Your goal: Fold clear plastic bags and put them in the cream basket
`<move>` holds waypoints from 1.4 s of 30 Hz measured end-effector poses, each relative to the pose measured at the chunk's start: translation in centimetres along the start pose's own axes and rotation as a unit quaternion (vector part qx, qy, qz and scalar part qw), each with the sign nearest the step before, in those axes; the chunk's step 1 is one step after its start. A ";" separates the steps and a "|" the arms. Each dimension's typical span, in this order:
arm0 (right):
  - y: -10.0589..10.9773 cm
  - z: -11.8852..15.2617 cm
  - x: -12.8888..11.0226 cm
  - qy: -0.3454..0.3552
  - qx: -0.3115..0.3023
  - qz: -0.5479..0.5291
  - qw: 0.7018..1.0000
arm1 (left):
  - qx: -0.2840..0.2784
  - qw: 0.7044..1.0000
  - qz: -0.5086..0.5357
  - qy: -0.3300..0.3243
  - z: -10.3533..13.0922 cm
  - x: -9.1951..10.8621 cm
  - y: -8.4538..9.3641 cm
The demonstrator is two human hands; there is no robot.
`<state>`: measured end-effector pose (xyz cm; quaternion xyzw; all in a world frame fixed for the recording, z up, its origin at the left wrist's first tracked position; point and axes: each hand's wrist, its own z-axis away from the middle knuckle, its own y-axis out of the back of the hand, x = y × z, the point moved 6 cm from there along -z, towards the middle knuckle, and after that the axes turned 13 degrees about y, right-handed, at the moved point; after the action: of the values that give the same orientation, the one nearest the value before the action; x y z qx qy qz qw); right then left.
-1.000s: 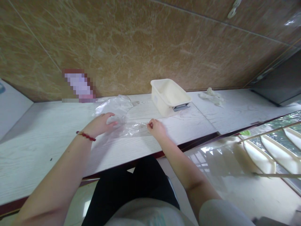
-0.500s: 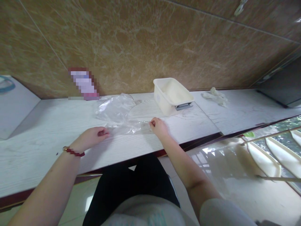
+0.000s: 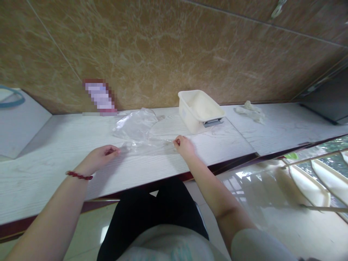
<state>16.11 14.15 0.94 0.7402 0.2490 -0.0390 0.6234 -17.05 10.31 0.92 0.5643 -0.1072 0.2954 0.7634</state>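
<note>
On a white table [image 3: 217, 143], a crumpled clear plastic bag [image 3: 138, 125] lies between our two separated hands. Our right hand [image 3: 185, 146] pinches its right end. Our left hand [image 3: 104, 154], fingers curled, is just beside its left edge; we cannot tell whether it grips. Behind our right hand stands a cream tub [image 3: 187, 117].

A dark red twisted bracelet [image 3: 79, 175] is sitting just behind the left hand [image 3: 101, 156]. A light grey top [image 3: 160, 239] with pale teal print [image 3: 181, 253] is showing, its short sleeve [image 3: 248, 243] ending well behind the right hand [image 3: 185, 145], and black trousers [image 3: 154, 214] are showing lower than both hands.
</note>
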 end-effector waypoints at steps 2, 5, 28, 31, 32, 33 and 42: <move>0.0 0.0 0.0 0.001 -0.002 0.000 1.000 | -0.001 1.000 0.014 0.018 -0.1 -0.3 0.2; -0.1 0.0 0.0 0.005 0.000 -0.004 1.000 | -0.006 0.998 0.061 0.031 0.2 -0.4 0.5; 0.1 0.2 -0.1 0.007 -0.001 -0.028 1.000 | 0.031 0.997 -0.053 0.055 1.9 -1.0 0.8; 0.2 0.2 0.0 0.008 0.007 -0.041 0.999 | 0.053 0.993 -0.105 0.033 1.9 -0.8 0.7; 0.4 0.2 0.1 0.006 0.010 -0.047 0.999 | 0.062 0.991 -0.119 0.026 2.0 -0.7 0.8; 0.6 0.2 0.1 0.005 0.017 -0.052 0.998 | 0.074 0.989 -0.129 0.020 2.2 -0.5 1.0; 2.4 1.0 -7.0 0.170 0.067 -0.059 0.981 | 0.223 0.941 -0.142 -0.213 6.5 9.9 -0.7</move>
<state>11.29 10.73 5.40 0.7602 0.3920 0.0340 0.5170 -7.61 7.44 7.44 0.7792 -0.1179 0.0733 0.6112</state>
